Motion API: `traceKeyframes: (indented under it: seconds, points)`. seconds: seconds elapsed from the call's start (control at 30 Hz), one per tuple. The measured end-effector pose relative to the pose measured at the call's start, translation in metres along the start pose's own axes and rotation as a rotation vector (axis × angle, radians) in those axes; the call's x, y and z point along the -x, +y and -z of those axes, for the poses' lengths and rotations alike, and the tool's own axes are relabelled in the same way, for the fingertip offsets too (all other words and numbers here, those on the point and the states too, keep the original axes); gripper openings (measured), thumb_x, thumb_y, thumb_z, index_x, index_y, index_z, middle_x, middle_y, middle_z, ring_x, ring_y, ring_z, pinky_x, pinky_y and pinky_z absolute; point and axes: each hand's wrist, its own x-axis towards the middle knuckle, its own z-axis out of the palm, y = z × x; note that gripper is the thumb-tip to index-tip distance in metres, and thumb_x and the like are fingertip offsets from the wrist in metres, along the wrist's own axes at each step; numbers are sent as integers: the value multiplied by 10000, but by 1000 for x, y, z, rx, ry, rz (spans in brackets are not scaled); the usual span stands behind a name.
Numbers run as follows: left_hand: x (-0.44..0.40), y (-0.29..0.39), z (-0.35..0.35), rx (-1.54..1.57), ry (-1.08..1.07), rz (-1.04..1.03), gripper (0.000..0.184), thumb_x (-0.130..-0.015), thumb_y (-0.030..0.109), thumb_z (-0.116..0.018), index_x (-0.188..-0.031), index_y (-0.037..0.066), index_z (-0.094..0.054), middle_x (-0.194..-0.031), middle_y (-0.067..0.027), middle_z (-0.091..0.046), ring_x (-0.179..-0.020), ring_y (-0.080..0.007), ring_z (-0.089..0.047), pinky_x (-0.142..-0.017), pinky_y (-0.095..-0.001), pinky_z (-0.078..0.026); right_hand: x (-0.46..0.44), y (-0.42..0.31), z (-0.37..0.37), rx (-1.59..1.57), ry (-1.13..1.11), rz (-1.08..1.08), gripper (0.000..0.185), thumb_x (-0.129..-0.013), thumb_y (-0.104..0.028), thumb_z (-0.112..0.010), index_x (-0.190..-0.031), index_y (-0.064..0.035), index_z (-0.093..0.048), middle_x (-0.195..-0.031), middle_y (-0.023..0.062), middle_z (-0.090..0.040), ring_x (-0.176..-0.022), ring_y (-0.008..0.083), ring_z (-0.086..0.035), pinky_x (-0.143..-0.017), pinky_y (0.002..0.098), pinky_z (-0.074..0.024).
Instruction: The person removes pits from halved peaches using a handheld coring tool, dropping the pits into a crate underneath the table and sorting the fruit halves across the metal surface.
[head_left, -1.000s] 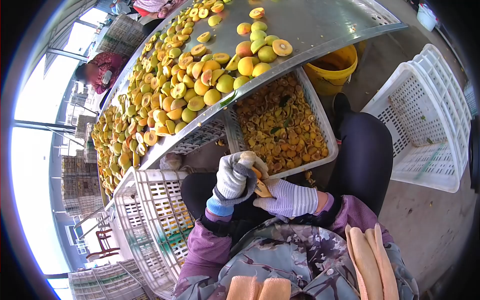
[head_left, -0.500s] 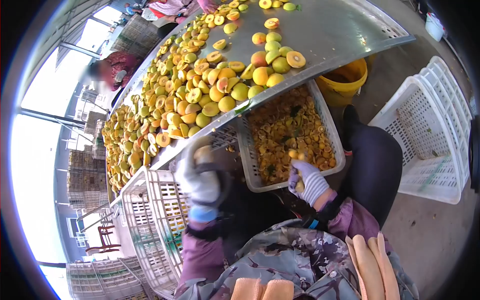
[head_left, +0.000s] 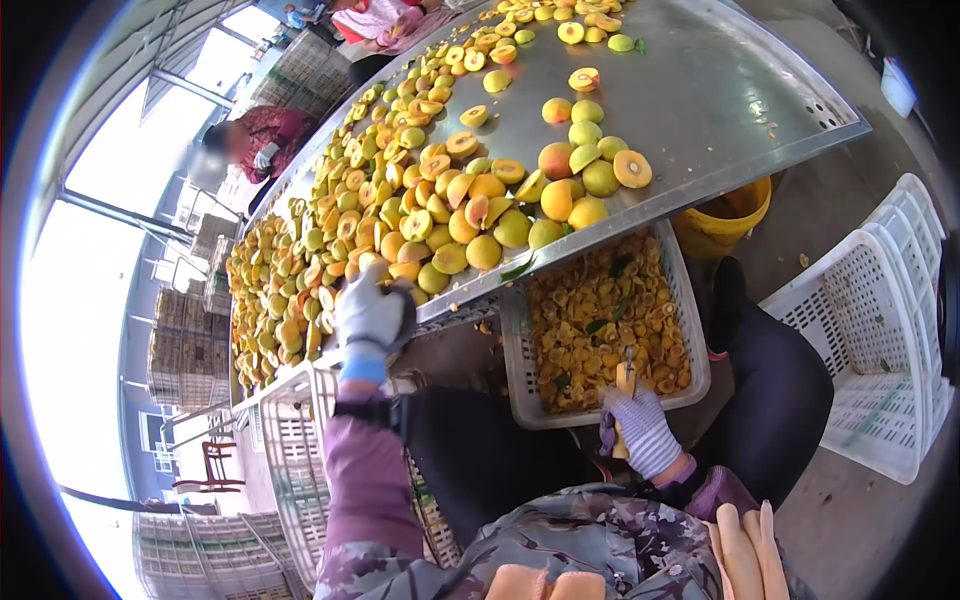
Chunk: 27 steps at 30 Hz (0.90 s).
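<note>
My left hand, in a pale glove, reaches to the near edge of the heap of halved yellow peaches on the metal table. Its fingertips are among the fruit, and blur hides whether they grip a piece. My right hand, in a striped glove, is wrapped round a yellow-handled pitting knife whose short metal tip points up and away from me. That hand is over the near rim of a white crate. Inside the crate lie many orange-brown fruit scraps with a few green leaves.
The metal table slants across the top, its raised edge above the crate. A yellow bucket stands under it. Stacked white baskets are at right, another white crate at left. Two people sit across the table.
My left hand has moved up and left to the fruit heap. The right hand has shifted slightly down, the knife now showing clearly upright in it. The view has turned a little.
</note>
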Motion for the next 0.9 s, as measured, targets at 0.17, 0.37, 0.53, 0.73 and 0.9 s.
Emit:
traceKeyframes:
  seconds: [0.17,0.37,0.53,0.73,0.9]
  points:
    - [-61,43,-89,-117,-186,-91,370,-709,217,-621,-1071,141,-642,-1070,-147,-645,-1044,-296,-599,-898,-389,-471,1,-7,0,48,80,20,207,-916,-193,-569,-781,-55,-495,-569,38,-517,-414,136,-508,-380,266,-419]
    - [-35,20,-83,553,18,-74,264,-735,113,-590,-993,73,-626,-980,-136,-654,-838,-270,-652,-768,-341,-529,-6,6,-6,268,21,101,198,-876,-186,-597,-922,-35,-477,-567,84,-533,-398,205,-527,-375,326,-451]
    - [71,38,-51,1848,-564,96,335,-920,328,-524,-1055,23,-545,-972,-147,-626,-785,-228,-636,-624,-299,-541,7,10,-33,1149,101,736,311,-817,-206,-634,-986,-26,-446,-614,183,-579,-532,383,-587,-485,456,-472]
    - [143,67,-63,1990,-728,194,644,-916,605,-374,-1041,6,-573,-978,-156,-630,-849,-236,-630,-715,-338,-539,17,16,-45,1305,40,799,325,-806,-184,-640,-1009,-23,-444,-613,171,-590,-538,372,-599,-487,451,-480]
    - [170,85,-52,1974,-739,188,678,-937,599,-309,-1072,-21,-548,-1011,-149,-609,-897,-219,-597,-764,-324,-527,18,19,-45,1362,41,772,342,-816,-185,-623,-1020,26,-447,-637,180,-597,-545,366,-604,-478,453,-483]
